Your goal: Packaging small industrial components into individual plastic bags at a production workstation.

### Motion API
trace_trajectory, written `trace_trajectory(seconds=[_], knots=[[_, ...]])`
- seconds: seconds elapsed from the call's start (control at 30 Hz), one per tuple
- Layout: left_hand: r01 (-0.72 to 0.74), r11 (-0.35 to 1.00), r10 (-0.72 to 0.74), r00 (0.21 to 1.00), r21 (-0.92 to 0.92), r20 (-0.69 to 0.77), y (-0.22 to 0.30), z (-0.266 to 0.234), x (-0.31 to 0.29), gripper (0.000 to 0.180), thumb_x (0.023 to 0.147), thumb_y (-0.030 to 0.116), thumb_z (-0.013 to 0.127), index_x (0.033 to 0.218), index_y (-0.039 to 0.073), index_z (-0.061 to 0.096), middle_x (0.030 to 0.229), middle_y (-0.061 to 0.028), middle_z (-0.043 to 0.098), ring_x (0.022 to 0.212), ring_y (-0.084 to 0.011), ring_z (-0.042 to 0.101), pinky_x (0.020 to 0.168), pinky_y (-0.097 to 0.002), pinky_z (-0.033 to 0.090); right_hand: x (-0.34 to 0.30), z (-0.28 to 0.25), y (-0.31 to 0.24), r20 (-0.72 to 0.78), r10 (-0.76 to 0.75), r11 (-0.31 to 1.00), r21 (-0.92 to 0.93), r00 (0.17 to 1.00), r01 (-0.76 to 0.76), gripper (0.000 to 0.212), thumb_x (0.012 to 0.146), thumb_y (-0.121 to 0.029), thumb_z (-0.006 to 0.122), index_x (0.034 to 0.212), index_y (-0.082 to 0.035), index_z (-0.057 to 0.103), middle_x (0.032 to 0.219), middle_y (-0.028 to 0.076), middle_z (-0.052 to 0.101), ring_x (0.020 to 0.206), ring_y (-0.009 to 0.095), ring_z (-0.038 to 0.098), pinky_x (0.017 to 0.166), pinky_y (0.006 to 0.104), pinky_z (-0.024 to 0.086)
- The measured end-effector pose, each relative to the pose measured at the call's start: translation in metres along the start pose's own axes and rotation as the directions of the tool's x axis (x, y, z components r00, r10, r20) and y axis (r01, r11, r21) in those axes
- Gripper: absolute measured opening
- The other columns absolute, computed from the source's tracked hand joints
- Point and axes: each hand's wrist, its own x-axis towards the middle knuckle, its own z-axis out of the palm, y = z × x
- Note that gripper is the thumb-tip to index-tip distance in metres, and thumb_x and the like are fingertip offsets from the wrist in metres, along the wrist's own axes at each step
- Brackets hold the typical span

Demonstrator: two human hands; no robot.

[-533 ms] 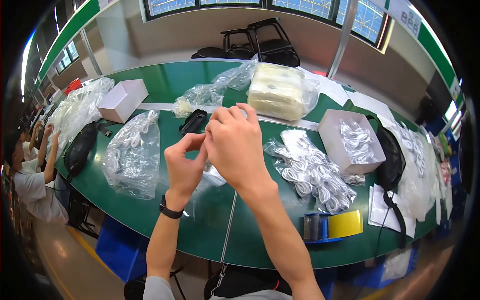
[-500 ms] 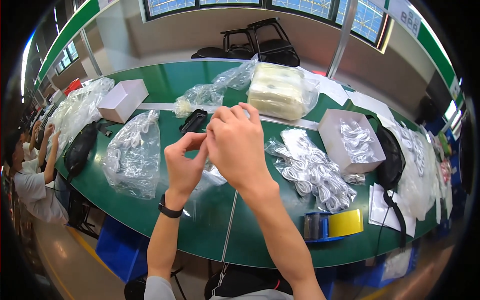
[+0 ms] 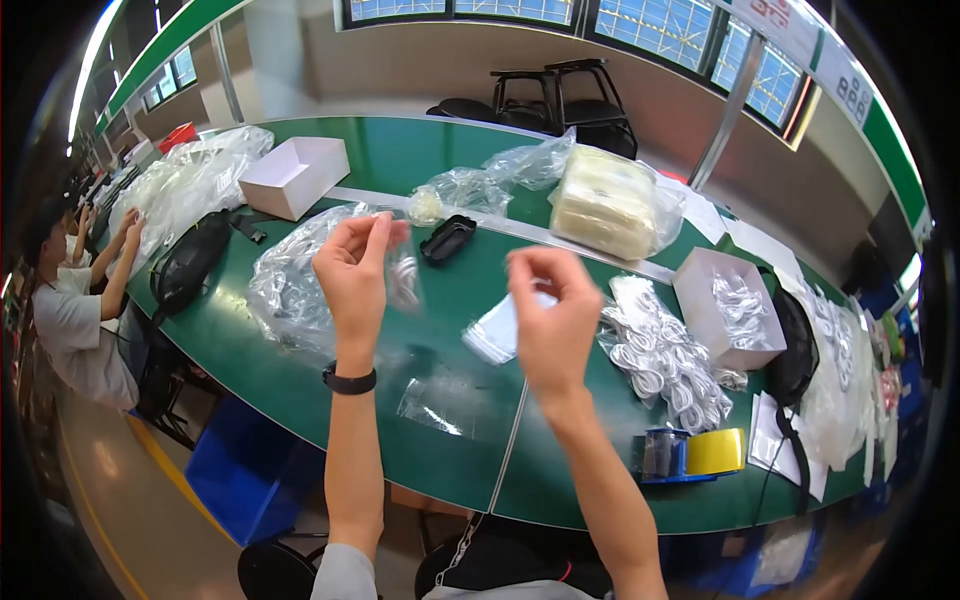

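My left hand (image 3: 350, 285) is raised over the green table, its thumb and fingers pinching a small clear plastic bag (image 3: 407, 285) with a white coiled cable inside. The bag hangs beside the fingers, slightly smeared by motion. Apart from it, my right hand (image 3: 555, 310) has its fingers curled and the thumb pressed toward the index finger; whether something small is between them does not show. Just left of this hand, partly behind it, lies a stack of flat clear bags (image 3: 493, 335). Below, between my forearms, a flat clear bag (image 3: 440, 402) rests on the table.
A heap of white coiled cables (image 3: 660, 365) and a white box of cables (image 3: 725, 310) sit to the right, near a tape dispenser (image 3: 690, 457). Left stand a large clear bag (image 3: 290, 285) and an open white box (image 3: 295, 178). A small black case (image 3: 448, 240) lies beyond.
My hands were together over the table; now they are apart, the left with the bagged cable, the right moved to the right. The view has shifted, uncovering the stack of flat bags.
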Motion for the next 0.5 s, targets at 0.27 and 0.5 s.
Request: trace_trajectory(seconds=[0.27,0.5], knots=[[-0.048,0.999,0.049,0.995,0.014,-0.087,-0.009,-0.001,0.002,0.012,0.097,0.006,0.066,0.095,-0.006,0.067,0.091,-0.0117,0.076,0.085,-0.0139,0.073,0.08,-0.025,0.055,-0.124,0.029,0.041,0.757,-0.246,0.715,-0.281,0.606,0.64,0.007,0.078,-0.006,0.065,0.077,-0.003,0.059,0.084,0.01,0.059,0.081,0.027,0.061,0.071,0.0377,0.051],[-0.056,0.99,0.058,0.998,0.13,-0.016,-0.006,0.004,-0.006,0.011,0.098,0.006,0.065,0.098,-0.005,0.068,0.094,-0.0125,0.076,0.085,-0.014,0.072,0.08,-0.0251,0.056,-0.135,0.021,0.028,0.827,-0.19,0.695,-0.267,0.529,0.668,0.013,0.08,-0.009,0.067,0.089,0.0,0.067,0.091,0.011,0.061,0.093,0.028,0.06,0.09,0.0407,0.05]])
